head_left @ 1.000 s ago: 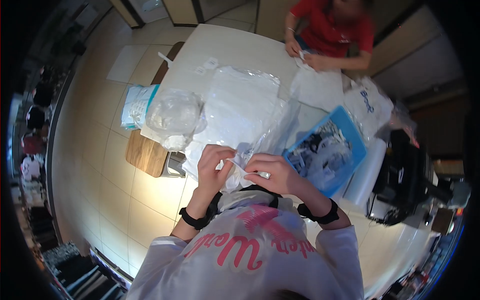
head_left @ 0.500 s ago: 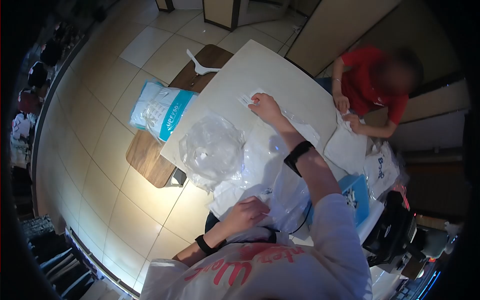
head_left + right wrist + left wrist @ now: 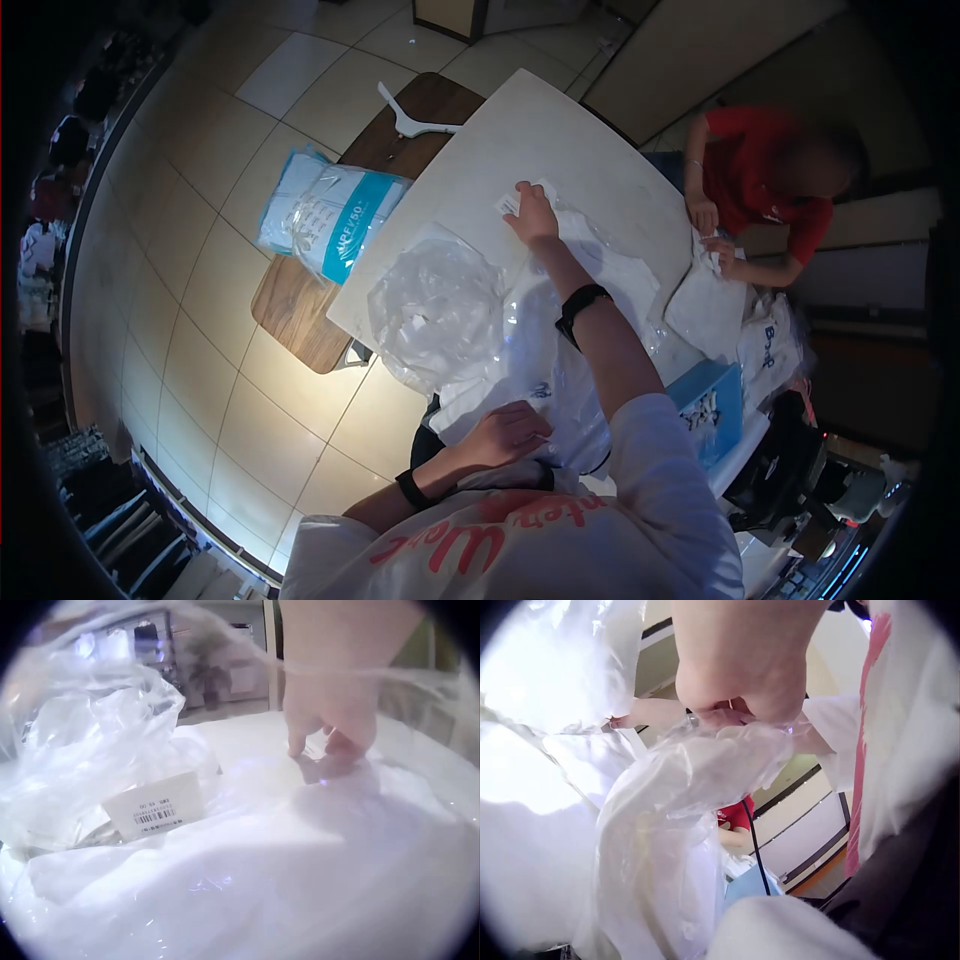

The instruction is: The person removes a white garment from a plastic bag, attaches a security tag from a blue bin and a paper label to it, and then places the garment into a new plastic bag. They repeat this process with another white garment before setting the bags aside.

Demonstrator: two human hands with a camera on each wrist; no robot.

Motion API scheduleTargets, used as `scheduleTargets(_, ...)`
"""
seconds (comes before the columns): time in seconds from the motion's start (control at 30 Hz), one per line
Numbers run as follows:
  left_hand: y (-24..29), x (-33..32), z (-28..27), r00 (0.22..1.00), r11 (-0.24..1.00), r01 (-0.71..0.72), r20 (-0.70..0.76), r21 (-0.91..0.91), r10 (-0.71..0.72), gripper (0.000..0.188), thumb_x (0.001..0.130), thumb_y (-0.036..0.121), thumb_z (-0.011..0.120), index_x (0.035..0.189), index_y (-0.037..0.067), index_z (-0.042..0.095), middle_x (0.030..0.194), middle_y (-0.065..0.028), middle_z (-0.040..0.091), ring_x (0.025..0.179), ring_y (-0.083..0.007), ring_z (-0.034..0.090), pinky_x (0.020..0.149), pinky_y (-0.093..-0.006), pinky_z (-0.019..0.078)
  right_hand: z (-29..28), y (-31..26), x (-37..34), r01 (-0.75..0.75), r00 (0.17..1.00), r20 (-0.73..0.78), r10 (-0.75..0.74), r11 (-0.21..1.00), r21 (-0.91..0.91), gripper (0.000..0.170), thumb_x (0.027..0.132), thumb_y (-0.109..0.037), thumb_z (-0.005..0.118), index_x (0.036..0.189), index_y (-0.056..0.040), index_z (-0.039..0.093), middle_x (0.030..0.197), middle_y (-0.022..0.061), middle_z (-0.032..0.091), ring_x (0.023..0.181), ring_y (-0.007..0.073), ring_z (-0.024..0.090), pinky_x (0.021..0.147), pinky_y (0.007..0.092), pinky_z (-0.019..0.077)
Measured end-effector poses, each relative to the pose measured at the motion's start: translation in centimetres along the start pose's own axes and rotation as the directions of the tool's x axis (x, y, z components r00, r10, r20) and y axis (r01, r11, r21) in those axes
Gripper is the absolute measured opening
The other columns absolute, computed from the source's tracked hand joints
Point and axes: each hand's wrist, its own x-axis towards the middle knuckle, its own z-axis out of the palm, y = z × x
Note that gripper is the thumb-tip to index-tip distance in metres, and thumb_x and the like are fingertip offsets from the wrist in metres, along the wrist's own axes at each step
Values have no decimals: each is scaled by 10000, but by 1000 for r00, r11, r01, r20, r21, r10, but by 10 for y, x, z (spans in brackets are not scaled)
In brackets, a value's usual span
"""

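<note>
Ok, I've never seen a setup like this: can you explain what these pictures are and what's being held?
There's no machine here: a person works with two bare hands, wearing one camera on the head and one on each wrist. The head view looks down at the table. The left-wrist view shows the left hand close up; the right-wrist view shows the right hand.

On the table lie white cloth and a crumpled clear bag; a blue bin is towards the right. The left hand seems to pinch clear plastic near the body. The right hand reaches out beside a small white tag; I can't tell whether it grips it.
</note>
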Motion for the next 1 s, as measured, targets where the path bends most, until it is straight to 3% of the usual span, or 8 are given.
scheduleTargets(0.03,-1,-1,2,1000,1000,-2,2,-6,2,139,726,43,684,857,59,638,840,-32,648,769,-212,604,655,-322,502,1,0,-2,-4,995,-100,7,999,38,387,717,-168,739,1038,-54,555,1142,112,495,1053,288,531,907,371,452)
scheduleTargets(0.23,3,-7,9,1000,1000,27,10,11,-27,143,724,37,682,859,48,637,840,-43,651,798,-228,609,681,-335,507,3,7,-4,-11,999,51,5,993,113,405,712,-128,734,1047,-28,529,1109,153,502,1063,310,516,911,369,438)
scheduleTargets(0.47,12,-12,11,999,999,24,-25,37,-23,151,700,11,688,842,33,642,826,-54,652,789,-235,608,687,-336,505,6,12,-14,135,989,-78,-128,986,94,352,718,-107,715,998,-28,517,1016,162,559,979,343,560,840,385,459)
scheduleTargets(0.53,12,-13,9,999,998,15,-32,57,-13,160,691,6,693,840,33,644,823,-54,653,785,-234,607,688,-335,504,-3,9,-18,36,996,71,-52,977,211,365,738,-103,692,1051,-31,519,932,171,605,863,340,594,768,377,474)
scheduleTargets(0.67,19,-12,3,998,994,1,-57,111,5,179,673,2,704,840,32,646,819,-59,654,771,-228,608,681,-333,499,-45,2,-39,168,984,-7,-177,918,360,359,763,-102,662,1094,-49,535,959,186,610,829,339,616,753,400,487)
scheduleTargets(0.77,21,-7,0,996,983,-80,-36,163,87,183,681,12,698,853,33,638,809,-73,635,766,-240,602,673,-337,491,-106,-11,-85,213,975,-69,-209,819,532,278,822,-92,621,1085,-33,554,969,127,618,767,242,630,698,314,495)
scheduleTargets(0.83,26,-3,0,980,937,-198,23,288,200,173,698,40,690,859,40,629,807,-72,614,774,-245,597,679,-338,487,-145,-11,-137,79,956,96,-276,560,825,205,879,-93,564,1073,-26,565,928,63,603,740,134,618,625,239,466)
scheduleTargets(1.0,57,14,8,887,802,-460,238,382,396,126,726,54,638,851,60,630,891,-28,635,827,-190,602,695,-299,491,-197,11,-258,-6,962,131,-240,462,887,149,893,-78,527,1037,-45,544,861,3,544,666,60,539,580,166,393)
